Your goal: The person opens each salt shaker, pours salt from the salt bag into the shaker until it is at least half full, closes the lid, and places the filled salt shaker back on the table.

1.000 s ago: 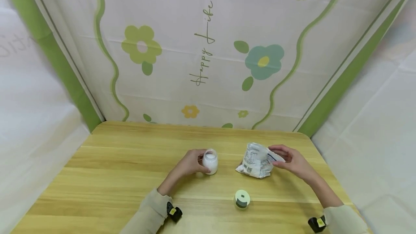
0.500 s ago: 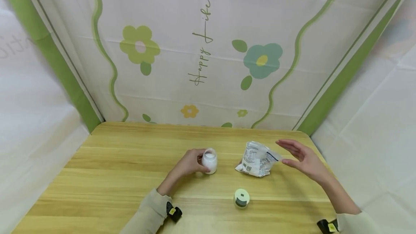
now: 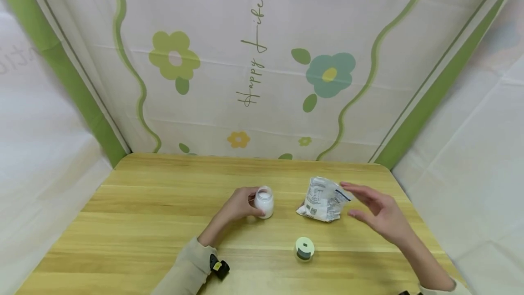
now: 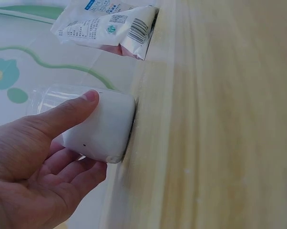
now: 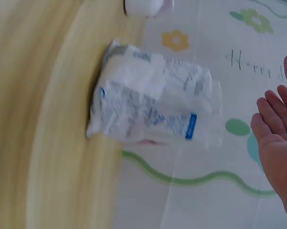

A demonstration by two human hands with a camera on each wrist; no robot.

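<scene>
My left hand (image 3: 240,205) grips a clear jar (image 3: 264,205) from its left side, thumb in front and fingers behind. White contents fill most of the jar, and its mouth is uncovered. In the left wrist view the jar's base (image 4: 119,126) is right at the tabletop. To its right a white printed plastic bag (image 3: 322,201) stands upright, its top gaping. My right hand (image 3: 385,215) hovers just right of the bag, fingers extended and thumb apart, holding nothing. The right wrist view shows that hand (image 5: 279,129) palm visible, apart from the bag (image 5: 148,98).
A pale green round lid (image 3: 304,248) with a dark grey patch lies on the wooden table (image 3: 143,222), nearer me than the jar and bag. A white flowered cloth (image 3: 221,81) hangs behind the table's far edge, with white cloth (image 3: 471,158) at the sides.
My right hand held the bag's top edge, released it and drew away to the right, then came slightly back left. My left hand and the jar have stayed in place.
</scene>
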